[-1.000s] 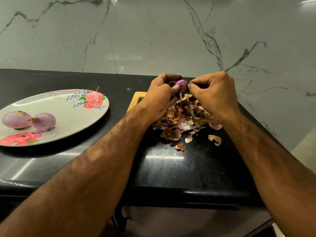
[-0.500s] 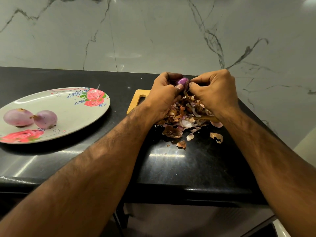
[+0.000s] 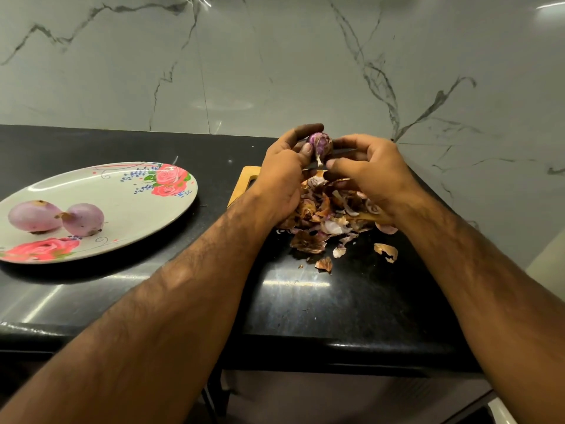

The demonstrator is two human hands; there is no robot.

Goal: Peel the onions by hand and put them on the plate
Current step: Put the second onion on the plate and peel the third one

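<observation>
My left hand (image 3: 284,179) grips a small purple onion (image 3: 321,143) above a heap of peels (image 3: 327,215). A pale strip of skin (image 3: 319,160) hangs down from the onion. My right hand (image 3: 376,172) is just right of it, its thumb and curled fingers pinching at that strip. The floral plate (image 3: 137,209) lies to the left on the black counter. Two peeled onions (image 3: 33,216) (image 3: 84,219) sit side by side at the plate's left end.
A wooden cutting board (image 3: 249,175) lies under the peels, mostly covered. Loose skin flakes (image 3: 385,251) are scattered on the black counter (image 3: 336,301) in front of it. A marble wall rises behind, and the counter's front edge runs below my forearms.
My hands have drawn slightly apart. More of the onion shows, and a strip of skin now hangs from it toward my right thumb. The plate and its onions have not moved.
</observation>
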